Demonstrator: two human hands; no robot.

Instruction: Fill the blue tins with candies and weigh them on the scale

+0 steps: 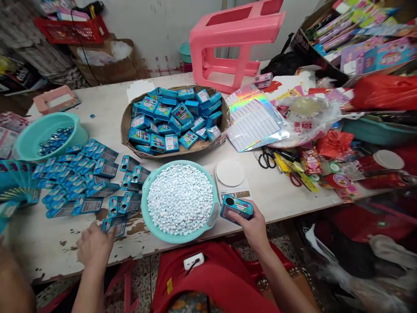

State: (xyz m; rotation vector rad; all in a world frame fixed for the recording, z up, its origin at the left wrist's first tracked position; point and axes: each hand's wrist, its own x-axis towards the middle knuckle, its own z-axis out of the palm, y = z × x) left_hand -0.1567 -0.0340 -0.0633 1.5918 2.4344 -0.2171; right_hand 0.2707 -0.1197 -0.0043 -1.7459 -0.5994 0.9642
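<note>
My right hand [252,222] holds a small blue box [236,208] between thumb and fingers, its end with a dark round hole turned up, in front of a white scale [230,174]. My left hand [95,245] is closed at the near left corner of another blue box [117,226] on the table; blur softens the fingertips. Between my hands sits a turquoise basin [215,213] full of small pale candies [179,200]. Several holed blue boxes [132,202] stand left of the basin. Beyond it, a cardboard tray [176,153] is heaped with blue boxes [180,115].
Many blue boxes [78,174] stand in rows at the left, beside a turquoise bowl [78,134] of blue-wrapped pieces. A pink stool [198,56] lies behind. Scissors [267,159], shiny sheets [252,117] and packets lie at the right. Another person's arm [14,282] shows at lower left.
</note>
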